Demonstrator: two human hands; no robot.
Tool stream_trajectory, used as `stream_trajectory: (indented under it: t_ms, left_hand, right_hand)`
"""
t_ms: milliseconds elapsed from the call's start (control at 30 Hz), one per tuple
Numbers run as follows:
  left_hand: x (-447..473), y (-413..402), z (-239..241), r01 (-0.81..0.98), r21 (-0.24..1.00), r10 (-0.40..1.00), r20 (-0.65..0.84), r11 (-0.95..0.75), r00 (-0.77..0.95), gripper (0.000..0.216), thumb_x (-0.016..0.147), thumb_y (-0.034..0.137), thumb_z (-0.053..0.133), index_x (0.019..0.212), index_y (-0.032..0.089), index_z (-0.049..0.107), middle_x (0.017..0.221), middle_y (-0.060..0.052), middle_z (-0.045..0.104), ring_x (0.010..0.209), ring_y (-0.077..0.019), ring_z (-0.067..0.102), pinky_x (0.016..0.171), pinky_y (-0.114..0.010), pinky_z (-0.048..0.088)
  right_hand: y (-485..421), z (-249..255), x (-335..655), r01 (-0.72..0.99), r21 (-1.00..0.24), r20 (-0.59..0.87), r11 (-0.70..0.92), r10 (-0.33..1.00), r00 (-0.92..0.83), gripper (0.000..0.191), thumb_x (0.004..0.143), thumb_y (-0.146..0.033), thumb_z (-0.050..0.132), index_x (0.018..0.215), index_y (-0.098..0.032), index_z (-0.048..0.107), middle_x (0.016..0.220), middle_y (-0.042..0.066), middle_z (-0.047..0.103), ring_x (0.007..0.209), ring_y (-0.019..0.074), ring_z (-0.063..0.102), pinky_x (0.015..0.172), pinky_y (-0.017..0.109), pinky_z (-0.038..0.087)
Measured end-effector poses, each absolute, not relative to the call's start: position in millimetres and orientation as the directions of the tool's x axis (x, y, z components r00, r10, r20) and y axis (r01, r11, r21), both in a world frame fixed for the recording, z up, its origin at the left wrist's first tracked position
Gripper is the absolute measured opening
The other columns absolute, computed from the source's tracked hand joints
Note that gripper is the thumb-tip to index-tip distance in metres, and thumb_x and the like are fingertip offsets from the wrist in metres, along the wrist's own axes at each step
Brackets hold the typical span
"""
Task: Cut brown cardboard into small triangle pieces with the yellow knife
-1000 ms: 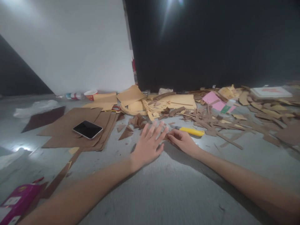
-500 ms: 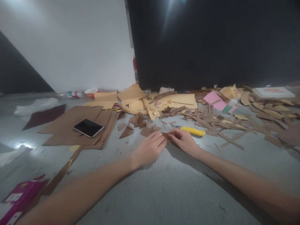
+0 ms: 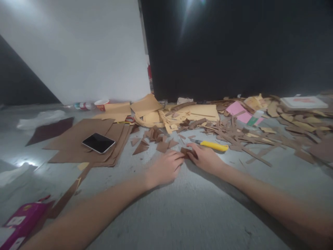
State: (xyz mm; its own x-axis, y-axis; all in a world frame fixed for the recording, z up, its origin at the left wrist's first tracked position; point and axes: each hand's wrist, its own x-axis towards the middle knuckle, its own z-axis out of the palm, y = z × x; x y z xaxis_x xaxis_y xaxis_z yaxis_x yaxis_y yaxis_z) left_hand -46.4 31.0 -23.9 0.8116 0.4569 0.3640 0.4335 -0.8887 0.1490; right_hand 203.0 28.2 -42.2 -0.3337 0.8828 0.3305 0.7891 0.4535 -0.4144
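A small piece of brown cardboard (image 3: 185,151) lies between my two hands at the middle of the table. My left hand (image 3: 166,168) is closed at its left edge, fingers pressed together. From the other side my right hand (image 3: 205,158) pinches the same piece between thumb and fingers. Just beyond the right hand rests a yellow utility knife (image 3: 214,146), its blade pointing left. Several brown cardboard triangles (image 3: 142,147) are scattered ahead of the left hand.
A smartphone (image 3: 99,142) lies on stacked brown cardboard sheets (image 3: 75,137) at left. Cardboard strips and offcuts (image 3: 234,132) are heaped at right, with pink paper (image 3: 239,111). Scissors (image 3: 129,120) and yellow sheets (image 3: 145,104) lie at the back. A purple packet (image 3: 28,217) is near left.
My right-hand fingers have shifted slightly, showing more of the cardboard piece. The left hand has moved a little down and left. Everything else stays put.
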Motion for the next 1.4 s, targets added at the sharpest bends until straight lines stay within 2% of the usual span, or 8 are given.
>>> stream_trajectory:
  t_ms: [133, 233, 367, 500, 667, 800, 1067, 1400]
  left_hand:
    - [-45.9, 31.8, -22.7, 0.431, 0.180, 0.467, 0.353, -0.884, 0.811, 0.033, 0.105, 0.012, 0.051, 0.127, 0.020, 0.074, 0.133, -0.009, 0.076, 0.128, -0.0241, 0.067, 0.113, -0.044, 0.055]
    - [-45.0, 31.3, -19.1, 0.449, 0.179, 0.484, 0.321, -0.875, 0.814, 0.034, 0.106, 0.013, 0.051, 0.133, 0.018, 0.070, 0.131, -0.009, 0.075, 0.126, -0.0249, 0.067, 0.112, -0.043, 0.055]
    - [-44.1, 30.0, -16.6, 0.458, 0.167, 0.487, 0.323, -0.873, 0.811, 0.037, 0.108, 0.014, 0.048, 0.138, 0.017, 0.069, 0.134, -0.010, 0.075, 0.126, -0.0258, 0.067, 0.115, -0.044, 0.054]
    - [-44.2, 30.6, -18.9, 0.446, 0.185, 0.483, 0.338, -0.876, 0.808, 0.036, 0.107, 0.013, 0.048, 0.136, 0.015, 0.070, 0.135, -0.011, 0.074, 0.129, -0.0252, 0.066, 0.116, -0.045, 0.054]
    - [-45.0, 32.1, -22.9, 0.454, 0.242, 0.514, 0.380, -0.857, 0.769, 0.035, 0.105, 0.012, 0.049, 0.132, 0.018, 0.072, 0.139, -0.010, 0.072, 0.134, -0.0230, 0.065, 0.118, -0.043, 0.054]
    - [-44.7, 32.5, -23.5, 0.457, 0.233, 0.513, 0.396, -0.858, 0.762, 0.033, 0.106, 0.012, 0.050, 0.129, 0.017, 0.073, 0.135, -0.010, 0.074, 0.133, -0.0231, 0.065, 0.119, -0.043, 0.053]
    - [-44.5, 34.0, -22.3, 0.438, 0.208, 0.485, 0.397, -0.875, 0.780, 0.030, 0.108, 0.014, 0.049, 0.126, 0.018, 0.074, 0.133, -0.010, 0.074, 0.133, -0.0232, 0.064, 0.117, -0.043, 0.054]
    - [-46.6, 31.9, -18.5, 0.476, 0.199, 0.513, 0.415, -0.857, 0.751, 0.029, 0.109, 0.013, 0.046, 0.120, 0.018, 0.073, 0.121, -0.011, 0.070, 0.125, -0.0261, 0.064, 0.110, -0.046, 0.057]
  right_hand:
    - [34.5, -41.9, 210.2, 0.794, -0.444, 0.290, 0.416, 0.905, -0.311, 0.022, 0.104, -0.033, 0.061, 0.123, -0.023, 0.067, 0.079, 0.002, 0.072, 0.067, 0.0212, 0.066, 0.065, 0.030, 0.042]
    - [34.7, -42.5, 211.5, 0.771, -0.473, 0.307, 0.426, 0.900, -0.308, 0.024, 0.105, -0.030, 0.060, 0.127, -0.023, 0.065, 0.088, 0.003, 0.074, 0.071, 0.0211, 0.067, 0.068, 0.031, 0.045]
    - [33.5, -42.5, 211.4, 0.736, -0.482, 0.341, 0.475, 0.876, -0.342, 0.018, 0.107, -0.030, 0.056, 0.119, -0.024, 0.068, 0.104, 0.006, 0.076, 0.083, 0.0218, 0.070, 0.077, 0.032, 0.049]
    - [34.5, -41.8, 210.8, 0.744, -0.503, 0.349, 0.440, 0.891, -0.291, 0.021, 0.106, -0.029, 0.059, 0.124, -0.022, 0.068, 0.100, 0.006, 0.074, 0.079, 0.0210, 0.067, 0.075, 0.033, 0.049]
    - [33.9, -36.6, 209.4, 0.675, -0.537, 0.358, 0.505, 0.862, -0.359, 0.017, 0.107, -0.027, 0.056, 0.096, -0.023, 0.068, 0.097, 0.006, 0.072, 0.085, 0.0210, 0.068, 0.079, 0.033, 0.050]
    - [33.5, -35.0, 209.1, 0.663, -0.535, 0.359, 0.523, 0.851, -0.382, 0.018, 0.107, -0.025, 0.055, 0.091, -0.023, 0.064, 0.093, 0.005, 0.070, 0.083, 0.0207, 0.065, 0.077, 0.033, 0.049]
    - [31.2, -33.4, 209.5, 0.612, -0.507, 0.409, 0.607, 0.794, -0.449, 0.024, 0.111, -0.032, 0.052, 0.107, -0.024, 0.075, 0.099, 0.008, 0.070, 0.087, 0.0221, 0.067, 0.080, 0.035, 0.054]
    - [29.1, -34.2, 208.2, 0.601, -0.424, 0.420, 0.678, 0.735, -0.533, 0.032, 0.112, -0.039, 0.055, 0.108, -0.024, 0.083, 0.090, 0.007, 0.066, 0.082, 0.0222, 0.065, 0.075, 0.036, 0.055]
